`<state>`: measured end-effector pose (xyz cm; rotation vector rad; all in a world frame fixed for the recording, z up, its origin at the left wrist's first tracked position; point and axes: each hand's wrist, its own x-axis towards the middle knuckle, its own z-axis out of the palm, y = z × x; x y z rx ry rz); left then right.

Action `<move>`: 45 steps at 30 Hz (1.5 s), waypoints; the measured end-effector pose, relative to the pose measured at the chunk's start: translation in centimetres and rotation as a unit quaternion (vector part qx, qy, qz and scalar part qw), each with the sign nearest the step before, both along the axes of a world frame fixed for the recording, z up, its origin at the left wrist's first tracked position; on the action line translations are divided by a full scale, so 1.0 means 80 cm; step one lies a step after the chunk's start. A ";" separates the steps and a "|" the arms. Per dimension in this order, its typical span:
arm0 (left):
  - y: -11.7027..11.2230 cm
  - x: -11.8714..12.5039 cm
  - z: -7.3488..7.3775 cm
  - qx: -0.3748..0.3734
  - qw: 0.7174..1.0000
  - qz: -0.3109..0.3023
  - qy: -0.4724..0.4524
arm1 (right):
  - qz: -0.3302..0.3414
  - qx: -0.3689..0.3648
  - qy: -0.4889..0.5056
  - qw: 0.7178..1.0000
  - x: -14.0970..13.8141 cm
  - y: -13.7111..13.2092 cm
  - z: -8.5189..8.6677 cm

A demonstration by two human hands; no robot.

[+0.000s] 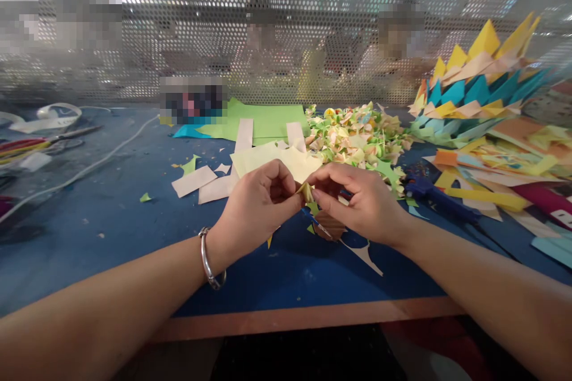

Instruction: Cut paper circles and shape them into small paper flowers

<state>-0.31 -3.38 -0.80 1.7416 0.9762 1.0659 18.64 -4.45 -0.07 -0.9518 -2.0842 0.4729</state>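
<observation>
Left hand [263,197] and right hand [361,199] met over the table [129,256], fingertips of each pinched on a small yellowish folded piece [306,191]. Looked like thin paper: near weightless, probably springy at the fold, not slippery, easy to crush. Outer edges seemed the best hold, light pinch, one side each. Below it: brown disc [335,225] with a thin blue tool [323,228] over it, plus scraps; crowded the space under the fingers. Cream sheets [259,158] lay just beyond, paper pile [353,137] behind the right hand. Glue gun [429,190] sat near the right forearm, cord [496,244] a possible snag. Spiky model [482,92] stood well apart, far right.
</observation>
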 end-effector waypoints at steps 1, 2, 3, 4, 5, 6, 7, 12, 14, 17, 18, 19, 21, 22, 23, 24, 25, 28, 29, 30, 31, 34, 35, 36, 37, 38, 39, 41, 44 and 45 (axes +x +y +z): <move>-0.001 0.000 0.000 0.004 1.000 -0.002 0.007 | -0.001 0.005 -0.007 1.000 0.000 0.000 0.000; -0.001 0.000 0.000 0.003 1.000 -0.005 0.009 | -0.002 0.009 -0.013 1.000 -0.001 0.001 -0.001; -0.002 0.000 0.001 -0.003 1.000 -0.011 0.004 | -0.003 0.011 -0.017 1.000 -0.001 0.001 -0.001; -0.003 0.001 0.002 -0.013 1.000 -0.020 -0.008 | -0.003 0.010 -0.017 1.000 0.000 0.001 -0.002; -0.004 0.001 0.003 -0.029 0.999 -0.031 -0.026 | -0.003 0.007 -0.014 1.000 0.000 0.001 -0.002; -0.004 0.001 0.005 -0.047 0.997 -0.041 -0.046 | -0.002 0.003 -0.009 1.000 0.000 0.002 -0.002; -0.005 0.001 0.007 -0.065 0.994 -0.050 -0.068 | 0.000 -0.002 -0.002 1.000 0.001 0.002 -0.002; -0.003 -0.003 0.014 -0.125 0.982 -0.070 -0.125 | 0.004 -0.016 0.019 1.000 0.002 0.001 -0.002; -0.002 -0.005 0.016 -0.132 0.981 -0.076 -0.123 | 0.003 -0.024 0.028 0.999 0.002 0.001 -0.002; -0.001 -0.007 0.018 -0.131 0.982 -0.074 -0.112 | 0.004 -0.038 0.042 0.998 0.003 0.002 -0.002; -0.001 -0.007 0.019 -0.128 0.983 -0.073 -0.109 | 0.005 -0.040 0.044 0.998 0.003 0.002 -0.002; -0.001 -0.007 0.018 -0.125 0.984 -0.073 -0.106 | 0.006 -0.040 0.045 0.998 0.003 0.002 -0.003; 0.000 -0.007 0.016 -0.118 0.986 -0.071 -0.096 | 0.006 -0.035 0.042 0.998 0.003 0.002 -0.003; 0.000 -0.007 0.015 -0.115 0.987 -0.068 -0.092 | 0.005 -0.032 0.039 0.999 0.003 0.002 -0.003; 0.001 -0.007 0.014 -0.112 0.988 -0.067 -0.087 | 0.005 -0.029 0.035 0.999 0.003 0.002 -0.003; 0.001 -0.007 0.014 -0.111 0.988 -0.066 -0.083 | 0.006 -0.027 0.032 0.999 0.003 0.002 -0.002; 0.002 -0.008 0.014 -0.110 0.988 -0.068 -0.080 | 0.006 -0.026 0.030 0.999 0.003 0.002 -0.002; 0.002 -0.009 0.017 -0.107 0.988 -0.080 -0.072 | 0.007 -0.029 0.028 0.999 0.003 0.002 -0.002; 0.002 -0.010 0.019 -0.105 0.989 -0.079 -0.067 | 0.007 -0.032 0.027 0.999 0.003 0.002 -0.002; 0.002 -0.010 0.020 -0.101 0.990 -0.078 -0.060 | 0.007 -0.034 0.027 0.999 0.003 0.002 -0.002; 0.002 -0.010 0.021 -0.096 0.991 -0.076 -0.052 | 0.007 -0.035 0.026 0.999 0.002 0.003 -0.002; 0.002 -0.009 0.020 -0.069 0.996 -0.061 -0.008 | 0.006 -0.025 0.016 1.000 0.002 0.003 -0.002; 0.001 -0.009 0.019 -0.058 0.997 -0.053 0.004 | 0.005 -0.018 0.011 1.000 0.002 0.003 -0.003; 0.001 -0.009 0.017 -0.049 0.998 -0.046 0.012 | 0.004 -0.012 0.006 1.000 0.002 0.004 -0.003; 0.000 -0.008 0.016 -0.044 0.998 -0.040 0.015 | 0.005 -0.006 0.001 1.000 0.002 0.004 -0.003; 0.000 -0.008 0.015 -0.042 0.998 -0.037 0.013 | 0.005 -0.002 -0.006 1.000 0.002 0.004 -0.003; -0.001 -0.007 0.014 -0.040 0.998 -0.037 0.009 | 0.006 0.002 -0.014 1.000 0.001 0.005 -0.004; -0.003 -0.006 0.012 -0.032 0.999 -0.038 0.015 | 0.010 0.009 -0.028 1.000 0.001 0.005 -0.003; -0.006 -0.006 0.013 0.016 0.998 -0.020 0.061 | 0.018 0.029 -0.039 0.999 0.000 0.005 -0.002; -0.006 -0.006 0.014 0.038 0.996 -0.011 0.080 | 0.021 0.038 -0.042 0.998 0.000 0.004 -0.001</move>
